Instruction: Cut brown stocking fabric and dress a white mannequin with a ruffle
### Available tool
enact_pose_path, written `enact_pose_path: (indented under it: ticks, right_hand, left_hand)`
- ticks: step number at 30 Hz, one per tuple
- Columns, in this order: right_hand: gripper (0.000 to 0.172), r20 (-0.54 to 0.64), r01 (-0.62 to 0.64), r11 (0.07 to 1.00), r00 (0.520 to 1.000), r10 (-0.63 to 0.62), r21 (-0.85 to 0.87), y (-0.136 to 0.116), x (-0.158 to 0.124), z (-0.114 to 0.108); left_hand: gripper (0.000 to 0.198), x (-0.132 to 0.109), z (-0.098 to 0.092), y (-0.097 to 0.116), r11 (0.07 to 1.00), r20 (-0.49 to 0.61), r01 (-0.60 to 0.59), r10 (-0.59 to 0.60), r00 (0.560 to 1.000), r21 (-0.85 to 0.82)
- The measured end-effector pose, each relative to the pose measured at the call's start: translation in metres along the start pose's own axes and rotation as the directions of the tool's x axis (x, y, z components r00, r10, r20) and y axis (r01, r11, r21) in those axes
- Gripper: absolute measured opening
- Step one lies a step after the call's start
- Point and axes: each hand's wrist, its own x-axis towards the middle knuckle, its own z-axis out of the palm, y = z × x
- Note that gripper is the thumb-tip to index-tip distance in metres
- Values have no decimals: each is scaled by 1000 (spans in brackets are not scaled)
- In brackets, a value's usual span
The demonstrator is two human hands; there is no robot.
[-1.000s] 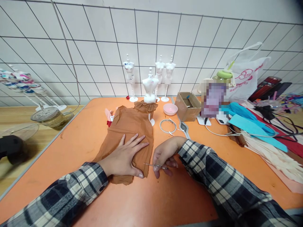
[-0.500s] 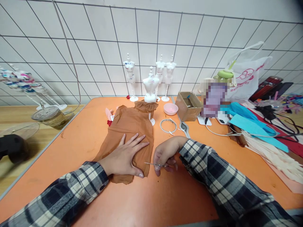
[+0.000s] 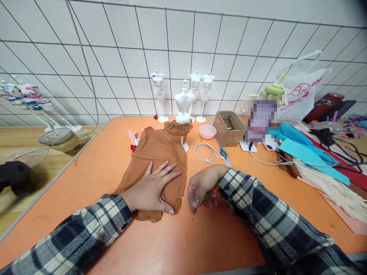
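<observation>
Cloth (image 3: 163, 147), thin and brown, lies spread on the orange bench (image 3: 160, 248), its top end near a small white dress form (image 3: 184, 102). Laying it out looks done: the piece is mostly flat, with a few creases across it. The left hand (image 3: 156, 187) rests palm down on its lower half, fingers spread wide, pressing without grasping anything. The right hand (image 3: 203, 187) has its grip closed around a slim metal tool (image 3: 182, 198), perhaps small scissors; the fingers hide too much to be sure. The tip points left, at the cloth's right edge near the bottom. No fresh cut shows there, so work along that edge seems barely begun or yet to be done. The near edge is uneven and looks unfinished.

A gathered brown ruffle (image 3: 178, 128) sits at the lower part of the dress form, seemingly already shaped; whether it joins the spread cloth cannot be told. Three rear dress forms (image 3: 158, 89) wear no brown fabric.
</observation>
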Motion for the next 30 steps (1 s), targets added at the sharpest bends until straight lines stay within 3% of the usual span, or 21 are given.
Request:
enact_pose_path:
  ticks: [15,24,30]
  right_hand:
    - [47,39,-20,1000,999,20,-11,2,0,1]
    - [53,-9,-65,998,998,65,-24,-2,-9,11]
    - [52,-31,-15,1000,999,15,-14,-5,-6,10]
  left_hand:
    - [113,0,6,-2,1000,-32,-28,29,999,5]
    - [113,-1,6,-3,998,-34,-51,50,998,-32]
    - [115,0,5,-3,999,-25,-44,43,999,-27]
